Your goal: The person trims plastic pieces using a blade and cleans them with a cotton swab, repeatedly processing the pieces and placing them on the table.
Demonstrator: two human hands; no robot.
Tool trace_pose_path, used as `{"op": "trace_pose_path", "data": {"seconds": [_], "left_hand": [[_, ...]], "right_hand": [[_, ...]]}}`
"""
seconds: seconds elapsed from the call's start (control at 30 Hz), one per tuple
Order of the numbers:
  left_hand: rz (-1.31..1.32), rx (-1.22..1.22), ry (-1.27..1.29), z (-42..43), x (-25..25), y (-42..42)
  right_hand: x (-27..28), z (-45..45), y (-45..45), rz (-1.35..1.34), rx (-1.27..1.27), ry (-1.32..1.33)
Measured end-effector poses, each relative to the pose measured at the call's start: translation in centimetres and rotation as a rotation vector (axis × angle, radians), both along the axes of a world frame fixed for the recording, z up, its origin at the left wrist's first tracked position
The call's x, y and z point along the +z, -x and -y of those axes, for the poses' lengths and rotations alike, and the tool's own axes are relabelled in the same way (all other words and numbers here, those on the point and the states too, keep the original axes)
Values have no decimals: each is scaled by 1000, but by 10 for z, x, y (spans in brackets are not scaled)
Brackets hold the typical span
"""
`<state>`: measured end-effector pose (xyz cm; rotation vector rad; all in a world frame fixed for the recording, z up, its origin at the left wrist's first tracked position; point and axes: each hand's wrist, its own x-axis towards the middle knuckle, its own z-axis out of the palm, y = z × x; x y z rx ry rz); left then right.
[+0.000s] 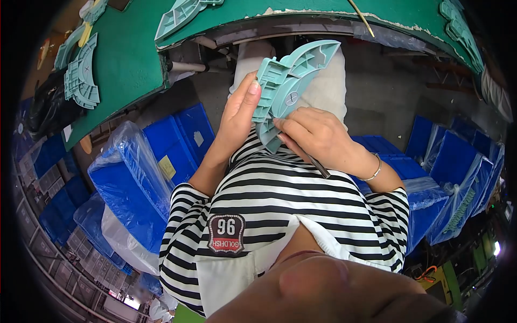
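My left hand (240, 110) is closed on the left edge of a pale green moulded plastic part (291, 86), its thumb lying on the ribbed side. The part is curved, with open ribbed pockets and a round disc marked with a cross. It is held up in front of my striped shirt. My right hand (318, 133) is wrapped round a slim metal tool (319, 166), whose grey end sticks out below the fingers. The tool's other end meets the lower part of the plastic piece near my fingertips; its exact tip is hard to make out.
A green worktable (126, 51) with a chipped edge curves ahead. Similar plastic parts (82, 75) lie at its left, with more at the back and far right (460, 29). A thin stick (362, 19) overhangs the edge. Blue bins (126, 172) wrapped in clear plastic stand on both sides.
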<state>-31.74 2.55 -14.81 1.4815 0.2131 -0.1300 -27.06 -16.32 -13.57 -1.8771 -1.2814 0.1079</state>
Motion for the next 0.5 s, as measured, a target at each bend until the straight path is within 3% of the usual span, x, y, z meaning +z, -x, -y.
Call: {"op": "trace_pose_path", "data": {"seconds": [0.5], "left_hand": [[-29, 29, 94, -1, -11, 3]], "right_hand": [[-10, 1, 3, -40, 18, -41]]}}
